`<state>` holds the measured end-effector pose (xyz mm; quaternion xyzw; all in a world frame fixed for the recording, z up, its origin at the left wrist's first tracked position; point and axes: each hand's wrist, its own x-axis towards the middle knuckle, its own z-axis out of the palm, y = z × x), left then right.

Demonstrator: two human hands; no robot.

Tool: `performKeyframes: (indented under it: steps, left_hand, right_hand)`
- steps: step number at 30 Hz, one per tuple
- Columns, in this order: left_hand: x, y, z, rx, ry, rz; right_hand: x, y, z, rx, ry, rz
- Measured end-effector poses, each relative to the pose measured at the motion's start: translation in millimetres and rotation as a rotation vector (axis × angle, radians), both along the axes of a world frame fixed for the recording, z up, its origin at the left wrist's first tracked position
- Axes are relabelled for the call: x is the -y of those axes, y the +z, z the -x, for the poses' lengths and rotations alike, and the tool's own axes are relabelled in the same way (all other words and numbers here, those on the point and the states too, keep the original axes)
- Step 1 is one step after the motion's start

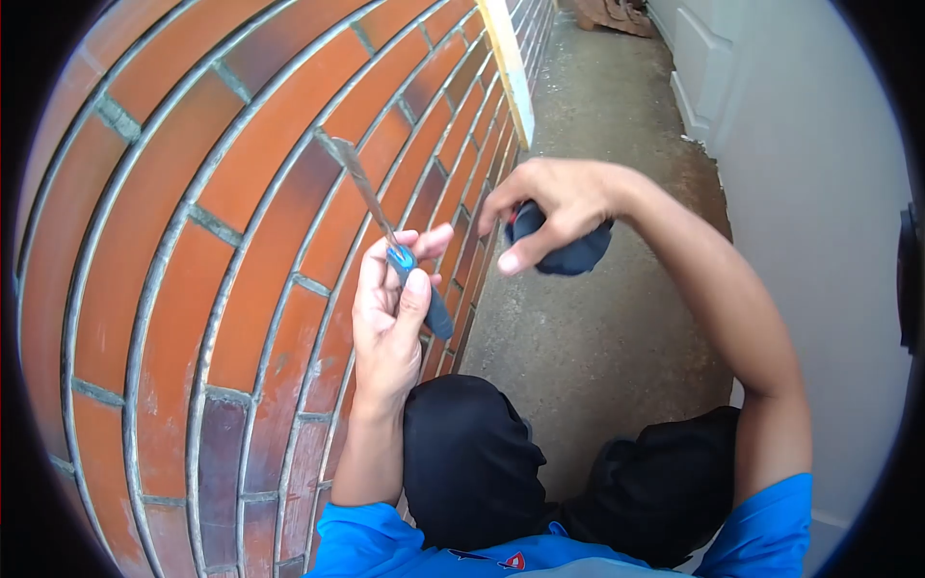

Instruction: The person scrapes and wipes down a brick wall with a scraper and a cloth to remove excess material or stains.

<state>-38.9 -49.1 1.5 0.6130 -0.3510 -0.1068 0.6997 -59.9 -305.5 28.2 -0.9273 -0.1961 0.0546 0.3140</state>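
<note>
My left hand (390, 313) is closed around the dark handle of a narrow scraper (364, 188), thumb pressed along the grip. A blue patch marks the handle near the blade. The thin, stained metal blade points up and away, overlapping the brick wall (255, 299) in this view. To the right, my right hand (559, 202) curls over a dark, rounded thing (575, 258) with a small red spot at its left side. My palm hides its top, and I cannot tell what it is. My right thumb and forefinger stand apart, pointing toward the scraper.
Orange-brown bricks with grey joints fill the left side. A pale wooden strip (508, 72) leans by the wall ahead. A concrete floor (617, 125) runs between the wall and a white panelled surface (800, 183). My bent knees (472, 453) are below my hands. Brown debris (614, 14) lies at the far end.
</note>
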Motion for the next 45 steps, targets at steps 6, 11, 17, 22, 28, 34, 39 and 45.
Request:
performKeyframes:
  steps: [6,11,17,22,28,34,39,45]
  left_hand:
    - [43,-23,4,-0.073,-0.186,-0.01]
    - [42,-37,2,-0.123,-0.21,-0.09]
    - [6,-72,-26,-0.312,-0.324,-0.283]
    - [-52,-155,-9,-0.619,-0.248,-0.519]
    - [-97,-234,23,-0.895,-0.386,-0.79]
    - [-71,-212,-10,-0.808,-0.482,-0.46]
    - [28,-146,-60,-0.554,-0.507,-0.188]
    - [158,-106,-60,-0.557,-0.435,-0.294]
  right_hand:
    - [-39,-50,22,0.13,-0.068,-0.379]
    - [-29,-69,21,-0.032,0.025,-0.506]
    - [18,-90,24,-0.233,-0.299,-0.818]
    - [73,-126,11,-0.13,-0.679,-1.309]
    - [106,-158,15,-0.132,-0.96,-1.355]
    - [98,-162,11,-0.216,-0.968,-1.424]
    - [87,-153,10,-0.184,-0.991,-1.191]
    - [71,-134,18,-0.146,-0.932,-0.96]
